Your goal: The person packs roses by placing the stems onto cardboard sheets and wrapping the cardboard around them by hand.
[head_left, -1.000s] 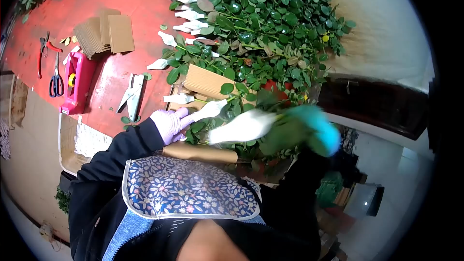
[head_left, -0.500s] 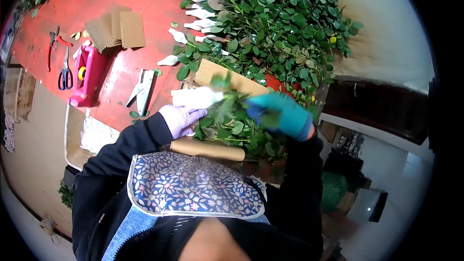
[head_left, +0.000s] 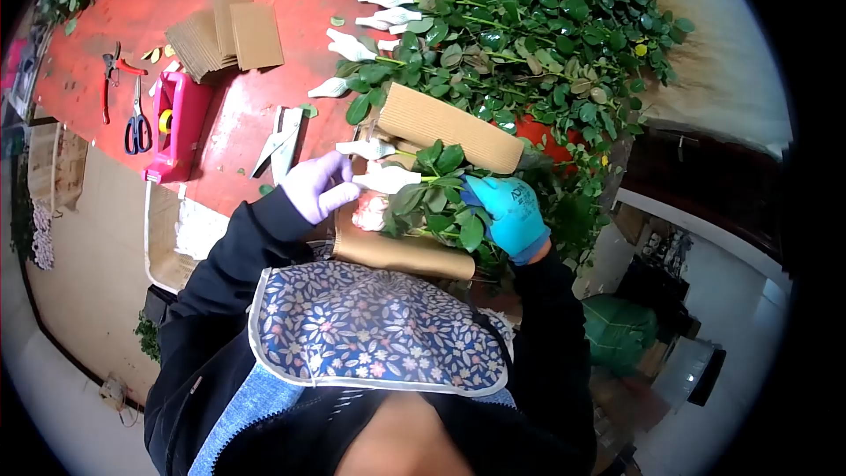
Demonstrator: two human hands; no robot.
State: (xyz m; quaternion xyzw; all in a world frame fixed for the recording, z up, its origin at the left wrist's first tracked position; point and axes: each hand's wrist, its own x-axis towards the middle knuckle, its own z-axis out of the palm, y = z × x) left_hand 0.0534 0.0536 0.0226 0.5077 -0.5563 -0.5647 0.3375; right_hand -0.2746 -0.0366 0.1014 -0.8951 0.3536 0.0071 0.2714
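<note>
My left hand (head_left: 319,187), in a light purple glove, has its thumb and fingers apart, curved near the tip of a white-sleeved rose bud (head_left: 389,179). My right hand (head_left: 511,214), in a blue-green glove, is closed round the leafy stem of roses (head_left: 432,203), below the bud. Another white-sleeved bud (head_left: 366,149) lies just beyond, and an uncovered pale pink rose (head_left: 370,211) shows underneath. A corrugated cardboard sheet (head_left: 449,128) rises behind the flowers; a rolled brown cardboard edge (head_left: 405,257) lies on my side.
Many rose stems with leaves (head_left: 529,26) and white-sleeved buds cover the far right of the red table (head_left: 282,0). On the left are a stapler (head_left: 280,143), pink tape dispenser (head_left: 181,128), scissors (head_left: 138,123), red-handled pruners (head_left: 109,84) and cardboard pieces (head_left: 256,35).
My left hand has drawn back slightly left and its fingers have spread from the flowers. My right hand has stopped blurring and grips the stem lower down. The camera view has shifted a little.
</note>
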